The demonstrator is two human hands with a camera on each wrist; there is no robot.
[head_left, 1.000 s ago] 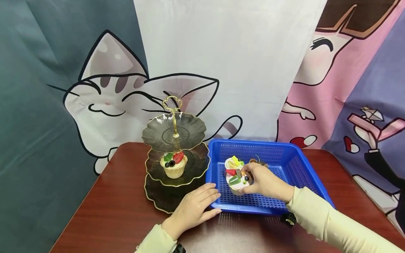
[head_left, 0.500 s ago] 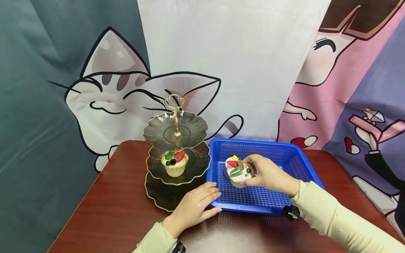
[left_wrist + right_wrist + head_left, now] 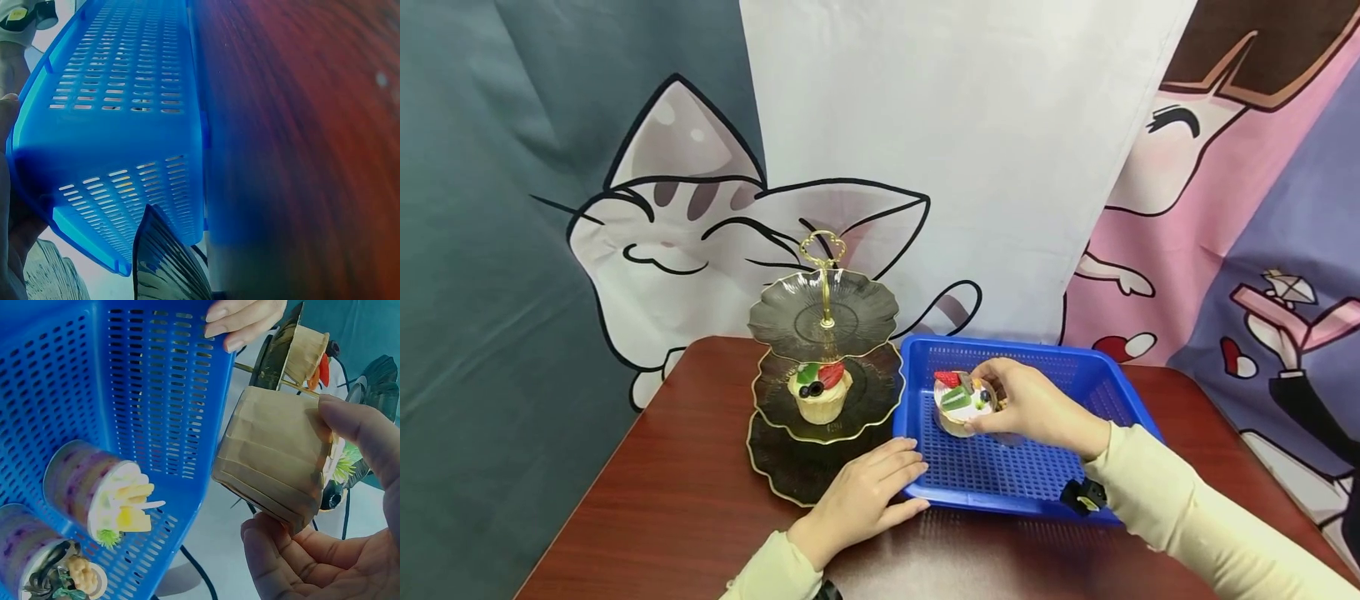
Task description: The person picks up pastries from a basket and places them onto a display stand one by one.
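My right hand (image 3: 1041, 408) pinches a cupcake (image 3: 957, 423) in a pale paper case between thumb and fingers, over the left part of the blue basket (image 3: 1030, 502). Cream, strawberry, kiwi and a blueberry top this cupcake. Seen by the right wrist camera, its ribbed case stands above the basket's rim. The left hand (image 3: 865, 497) rests on the basket's front left corner, fingers laid straight over the rim. Inside the basket are a layered dessert cup (image 3: 72, 481) with yellow fruit and another cup (image 3: 59, 575) with nuts; my right hand and the cupcake largely hide them from the head camera.
Left of the basket stands a dark three-tier cake stand (image 3: 857, 310) with gold edges and a gold handle. A second cupcake (image 3: 820, 406) sits on its middle tier. Behind the brown table (image 3: 647, 467) hangs a printed cloth (image 3: 970, 167).
My right hand has raised the cupcake and moved it slightly left, so it now covers the yellow-fruit cup in the head view. The left hand stays on the basket's corner.
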